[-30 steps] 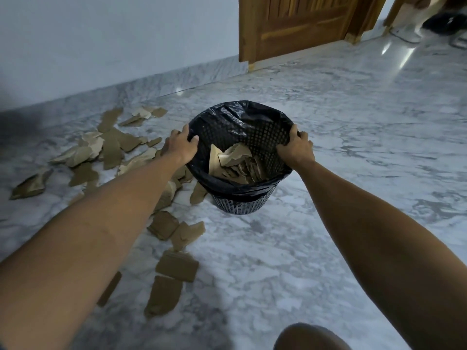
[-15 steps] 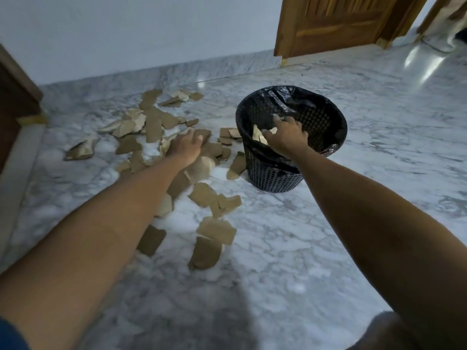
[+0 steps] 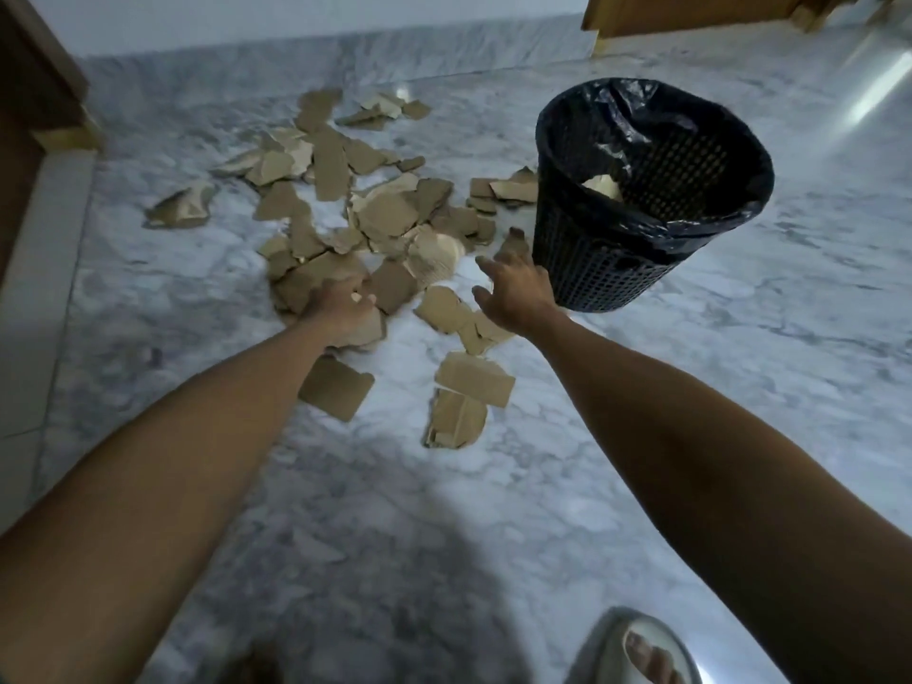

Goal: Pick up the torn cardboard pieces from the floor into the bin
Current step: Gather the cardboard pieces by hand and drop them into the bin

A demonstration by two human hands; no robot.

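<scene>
Both arms reach out over the marble floor (image 3: pixel 641 486) from where I'm watching; the left hand (image 3: pixel 345 308) is down on the near edge of the torn cardboard pieces (image 3: pixel 375 209), fingers curled over the scraps there — it's a bit blurred, so I honestly can't tell if it's gripping one or just resting on top. The right hand (image 3: pixel 515 293) hovers just above the floor with fingers spread and nothing in it, right beside the bin (image 3: pixel 592 259) and over a couple of loose scraps.

The bin is a black mesh basket with a black bag (image 3: pixel 710 224) folded over its rim; it stands upright to the right of the pile, and a few pale pieces show inside at the bottom. Most of the cardboard lies scattered on the floor in a wide patch left of the bin, stretching back toward the wall (image 3: pixel 296 17); some pieces sit nearer to me — a folded one (image 3: pixel 474 377) and a flat brown one (image 3: pixel 335 387) just past the left forearm.

A wooden door (image 3: pixel 691 12) shows at top right; toes in a sandal (image 3: pixel 646 654) at the bottom edge.
</scene>
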